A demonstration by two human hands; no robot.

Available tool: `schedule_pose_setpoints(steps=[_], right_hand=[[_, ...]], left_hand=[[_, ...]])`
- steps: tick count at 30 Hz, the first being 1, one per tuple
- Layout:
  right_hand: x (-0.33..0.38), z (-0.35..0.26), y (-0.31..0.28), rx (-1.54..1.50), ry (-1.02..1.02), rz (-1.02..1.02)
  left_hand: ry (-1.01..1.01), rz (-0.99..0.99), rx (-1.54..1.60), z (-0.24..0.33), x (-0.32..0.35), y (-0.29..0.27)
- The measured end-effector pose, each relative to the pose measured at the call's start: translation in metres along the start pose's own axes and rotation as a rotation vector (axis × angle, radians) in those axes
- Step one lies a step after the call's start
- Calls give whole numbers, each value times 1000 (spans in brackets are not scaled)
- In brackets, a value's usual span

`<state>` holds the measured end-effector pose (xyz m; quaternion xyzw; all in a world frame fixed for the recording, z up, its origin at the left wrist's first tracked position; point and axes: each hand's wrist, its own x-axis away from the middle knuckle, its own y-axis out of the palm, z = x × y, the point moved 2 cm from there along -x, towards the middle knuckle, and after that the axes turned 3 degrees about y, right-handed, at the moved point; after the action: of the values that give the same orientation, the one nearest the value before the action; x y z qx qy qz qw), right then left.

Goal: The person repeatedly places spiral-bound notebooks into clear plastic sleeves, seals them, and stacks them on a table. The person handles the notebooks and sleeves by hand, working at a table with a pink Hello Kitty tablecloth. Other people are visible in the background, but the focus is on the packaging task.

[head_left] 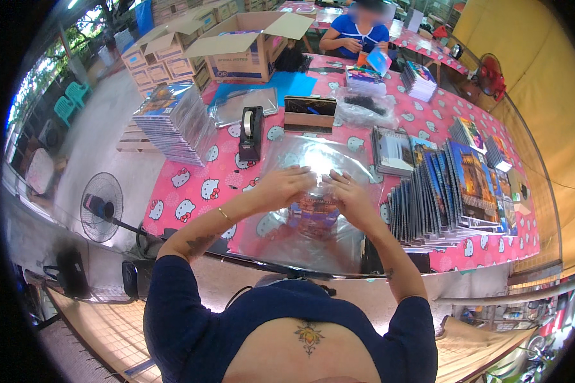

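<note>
Clear plastic film [271, 252] lies in the middle of the table, shiny and reflecting light. Through it shows a notebook with a picture cover [313, 214]. My left hand [286, 187] rests flat on the plastic at the notebook's upper left, fingers stretched toward the right. On the other side my right hand [352, 199] presses on the plastic with its fingers extended. The fingertips of both hands are close together but apart, and neither hand grips anything. Glare hides part of the cover. A black tape dispenser [250, 137] stands beyond my left hand.
Spiral-bound notebooks [428, 191] stand fanned to my right. At the left edge rises a tall stack of wrapped notebooks [176, 124]. A small open box [310, 115] and a large carton [243, 54] sit farther back. Across the table sits another person [358, 32] holding a booklet.
</note>
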<state>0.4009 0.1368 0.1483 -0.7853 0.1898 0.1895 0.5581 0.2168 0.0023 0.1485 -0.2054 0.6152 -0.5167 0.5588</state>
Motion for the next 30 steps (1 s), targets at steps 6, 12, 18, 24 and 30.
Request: schedule_pose_setpoints(steps=[6, 12, 18, 24, 30], right_hand=[[-6, -6, 1, 63, 197, 19], [-38, 2, -20, 102, 348, -26], [-23, 69, 7, -584, 546, -110], [-18, 69, 12, -747, 643, -89], [-11, 72, 21, -762, 683, 16]], left_hand=[[-94, -21, 130, -2, -6, -9], [-426, -186, -21, 8, -39, -12], [-552, -440, 807, -76, -35, 17], [-571, -294, 1131, -97, -69, 42], [-847, 563, -120, -181, 25, 46]])
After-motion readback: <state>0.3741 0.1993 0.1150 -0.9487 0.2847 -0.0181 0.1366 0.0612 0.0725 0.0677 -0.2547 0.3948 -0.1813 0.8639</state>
